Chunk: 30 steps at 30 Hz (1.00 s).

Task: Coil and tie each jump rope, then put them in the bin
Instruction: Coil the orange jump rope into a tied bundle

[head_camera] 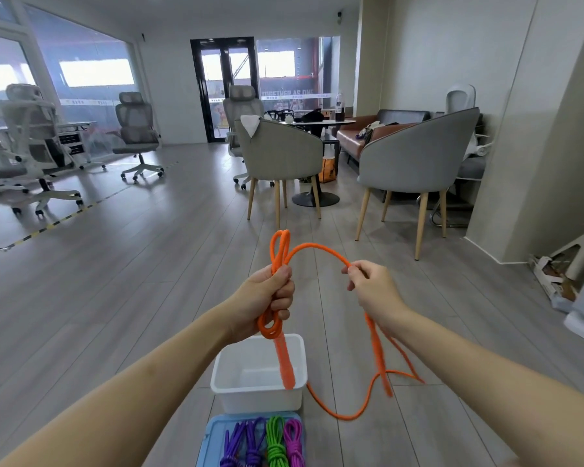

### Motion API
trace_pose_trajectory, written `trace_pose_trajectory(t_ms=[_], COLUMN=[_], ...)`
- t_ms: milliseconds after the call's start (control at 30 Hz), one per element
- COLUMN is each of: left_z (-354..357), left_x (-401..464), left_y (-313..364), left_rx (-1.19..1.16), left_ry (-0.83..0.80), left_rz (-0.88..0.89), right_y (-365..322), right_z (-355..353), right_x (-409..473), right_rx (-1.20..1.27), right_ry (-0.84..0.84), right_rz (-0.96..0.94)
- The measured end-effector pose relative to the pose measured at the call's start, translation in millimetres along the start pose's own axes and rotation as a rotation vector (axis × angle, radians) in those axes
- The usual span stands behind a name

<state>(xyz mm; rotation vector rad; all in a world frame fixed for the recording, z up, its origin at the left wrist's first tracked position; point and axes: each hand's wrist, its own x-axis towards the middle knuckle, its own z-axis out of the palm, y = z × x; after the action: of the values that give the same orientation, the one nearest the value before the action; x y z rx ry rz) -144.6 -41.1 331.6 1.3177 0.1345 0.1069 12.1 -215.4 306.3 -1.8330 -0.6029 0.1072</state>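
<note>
Above the white rectangular plastic bin (236, 389) on the grey wood floor (149, 264), the left hand (263, 298) clenches several folded loops of the orange braided jump rope (312, 246). The right hand (373, 288) pinches a single strand arching from that bundle. Loose rope trails onto the floor beside the bin. Four coiled ropes, two purple (231, 446), one green (275, 443), one magenta (294, 439), lie on a blue plastic lid (213, 429) just behind the bin.

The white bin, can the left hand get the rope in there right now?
Probably yes. The left hand grips the orange rope coil just above the open bin, nothing between. But the rope's loose length still runs to the right hand and the floor, untied.
</note>
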Motion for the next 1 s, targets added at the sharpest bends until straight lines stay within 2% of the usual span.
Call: trace_pose_trajectory(t_ms=[167,267,500,767,900,1000], left_z=[4,7,21,36,38,24], left_x=[5,7,10,19,26,33], left_y=[-11,-17,-23,-26,-22,-9], left_rx=[0.06,0.113,0.207,0.399,0.292,0.101], left_ry=[0.107,0.133,0.129,0.364,0.476,0.64], left_rz=[0.042,0.06,0.124,0.244,0.297,0.287], right_y=[-20,-30,-43,-44,-49,-43], right_z=[20,28,45,38,36,29], right_x=[-15,-26,-44,-36,-35,-36], right_rx=[0.212,0.332,0.339,0.377,0.371,0.309], right_ry=[0.055,0.025,-0.126,-0.179,-0.331,-0.477], right_rz=[0.036,0.036,-0.029,0.002,-0.041,-0.018])
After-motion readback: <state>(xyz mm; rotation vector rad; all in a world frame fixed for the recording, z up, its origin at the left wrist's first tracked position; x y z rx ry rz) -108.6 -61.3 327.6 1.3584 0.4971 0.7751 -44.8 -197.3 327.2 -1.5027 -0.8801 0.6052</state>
